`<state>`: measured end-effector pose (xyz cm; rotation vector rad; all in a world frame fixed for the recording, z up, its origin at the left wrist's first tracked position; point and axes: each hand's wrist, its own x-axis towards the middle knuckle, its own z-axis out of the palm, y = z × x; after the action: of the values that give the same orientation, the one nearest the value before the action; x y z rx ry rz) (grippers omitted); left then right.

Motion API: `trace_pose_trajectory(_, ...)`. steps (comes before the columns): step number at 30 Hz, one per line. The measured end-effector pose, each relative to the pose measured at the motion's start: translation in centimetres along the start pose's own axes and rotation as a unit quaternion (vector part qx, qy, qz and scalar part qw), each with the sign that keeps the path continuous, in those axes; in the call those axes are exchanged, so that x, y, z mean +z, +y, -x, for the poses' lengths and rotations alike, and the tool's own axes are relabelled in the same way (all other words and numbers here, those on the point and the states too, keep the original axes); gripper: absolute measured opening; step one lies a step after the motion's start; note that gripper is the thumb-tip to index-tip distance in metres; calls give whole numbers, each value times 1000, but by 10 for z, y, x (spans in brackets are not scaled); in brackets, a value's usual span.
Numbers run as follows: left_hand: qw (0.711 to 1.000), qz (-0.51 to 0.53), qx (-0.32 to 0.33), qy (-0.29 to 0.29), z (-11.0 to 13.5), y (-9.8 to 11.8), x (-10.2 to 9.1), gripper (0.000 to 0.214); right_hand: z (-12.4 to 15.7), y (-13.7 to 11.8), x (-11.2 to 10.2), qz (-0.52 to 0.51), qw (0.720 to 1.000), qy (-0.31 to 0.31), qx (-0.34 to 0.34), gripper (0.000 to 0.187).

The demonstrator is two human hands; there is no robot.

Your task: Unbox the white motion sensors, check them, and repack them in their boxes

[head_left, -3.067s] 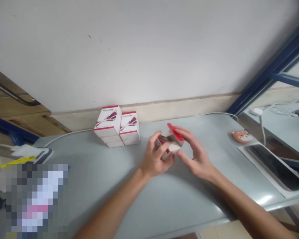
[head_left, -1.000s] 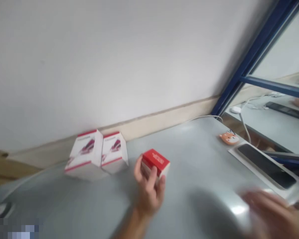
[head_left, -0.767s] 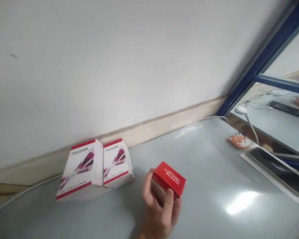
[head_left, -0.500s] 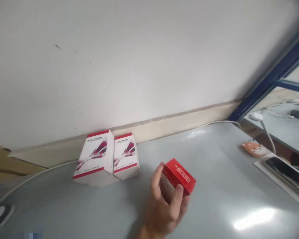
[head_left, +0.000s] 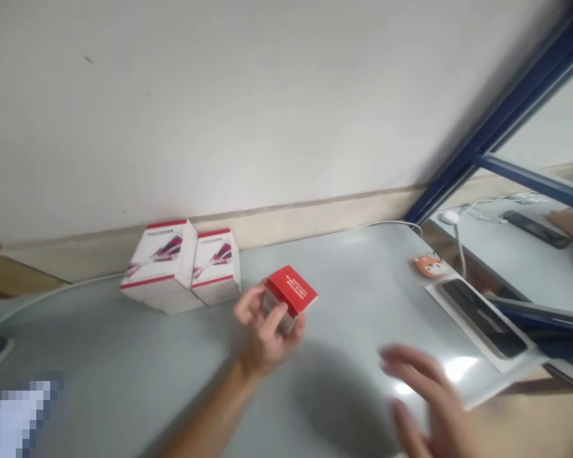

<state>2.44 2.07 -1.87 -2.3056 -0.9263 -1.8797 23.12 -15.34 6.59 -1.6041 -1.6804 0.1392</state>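
L hand (head_left: 266,331) holds the small red box (head_left: 292,291) over the table (head_left: 124,356), fingers pinching its sides. R hand (head_left: 430,401) at 4 o'clock, blurry, fingers spread. White boxes (head_left: 181,264) at 10 o'clock.

Red-topped box (head_left: 292,291); white boxes (head_left: 181,267), red-striped.

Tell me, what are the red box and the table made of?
The red box in the left hand looks like thin printed cardboard: sharp folded edges, matte red top. The table seems smooth grey metal or laminate; it shines with glare.
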Motion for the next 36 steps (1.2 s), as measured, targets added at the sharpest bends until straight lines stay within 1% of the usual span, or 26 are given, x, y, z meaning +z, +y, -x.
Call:
trace_pose_trajectory(2, 999, 2, 38, 31, -6, 1, 1, 52, -37, 0, 33, -28, 998, -14, -59, 46)
trace_pose_trajectory(3, 999, 2, 36, 36, -9, 1, 1, 57, -55, -1, 50, -49, 993, -19, -104, 49)
trace_pose_trajectory(4, 1000, -12, 16, 24, -12, 1, 1, 58, -72, -2, 66, -68, 984, -29, -160, 51)
trace_pose_trajectory(5, 1000, -19, -8, 20, -14, 0, 0, 56, -87, -4, 81, -69, 977, -21, -203, 49)
trace_pose_trajectory(6, 999, -17, -22, 16, -15, -1, 0, 54, -98, -5, 93, -81, 971, 21, -225, 44)
trace_pose_trajectory(7, 999, -12, -28, 13, -16, -3, -1, 52, -105, -5, 103, -111, 968, 50, -218, 40)
trace_pose_trajectory(9, 1000, 2, -22, 13, -15, -7, -2, 47, -108, -1, 118, -168, 966, 69, -185, 32)
trace_pose_trajectory(11, 1000, 19, -9, 7, -13, -11, -2, 42, -101, 7, 127, -214, 963, 50, -153, 34)
trace_pose_trajectory(12, 999, 31, -7, 4, -12, -13, -2, 39, -97, 11, 130, -238, 962, 27, -131, 42)
trace_pose_trajectory(14, 998, 56, -20, 19, -11, -13, -1, 37, -91, 18, 131, -290, 951, -61, -91, 63)
trace_pose_trajectory(17, 991, 86, -72, 71, -17, -6, -3, 36, -89, 20, 125, -359, 905, -219, -63, 92)
trace_pose_trajectory(18, 989, 91, -85, 80, -21, -4, -6, 36, -89, 18, 122, -373, 891, -252, -57, 99)
trace_pose_trajectory(19, 989, 90, -88, 81, -27, -3, -10, 35, -89, 15, 119, -385, 883, -265, -44, 103)
trace_pose_trajectory(21, 994, 64, -67, 63, -42, -8, -25, 32, -90, 6, 115, -401, 883, -246, -8, 105)
trace_pose_trajectory(23, 999, -15, 8, 38, -59, -23, -47, 27, -97, -7, 115, -399, 896, -191, 33, 103)
trace_pose_trajectory(24, 994, -60, 51, 79, -67, -34, -60, 26, -103, -15, 117, -390, 904, -164, 53, 101)
trace_pose_trajectory(25, 984, -96, 66, 133, -73, -47, -73, 25, -111, -24, 121, -374, 913, -145, 71, 99)
trace_pose_trajectory(26, 973, -122, 31, 194, -78, -61, -85, 25, -120, -33, 126, -353, 921, -141, 83, 96)
trace_pose_trajectory(27, 959, -127, -33, 252, -81, -76, -96, 25, -130, -42, 132, -327, 930, -142, 90, 89)
trace_pose_trajectory(28, 946, -99, -114, 287, -82, -90, -104, 26, -140, -51, 138, -305, 938, -132, 95, 83)
trace_pose_trajectory(29, 931, -29, -194, 309, -81, -103, -109, 29, -148, -58, 144, -291, 943, -124, 99, 78)
trace_pose_trajectory(30, 906, 64, -286, 305, -79, -115, -112, 33, -153, -64, 150, -289, 945, -125, 94, 76)
trace_pose_trajectory(31, 873, 151, -364, 286, -75, -124, -113, 33, -156, -68, 155, -297, 943, -122, 82, 73)
trace_pose_trajectory(32, 857, 182, -396, 277, -70, -132, -112, 32, -157, -69, 160, -315, 940, -119, 64, 69)
trace_pose_trajectory(34, 824, 234, -452, 248, -60, -143, -109, 38, -151, -66, 169, -351, 930, -108, 14, 60)
trace_pose_trajectory(36, 807, 243, -478, 245, -51, -148, -105, 41, -145, -58, 176, -356, 930, -91, -30, 54)
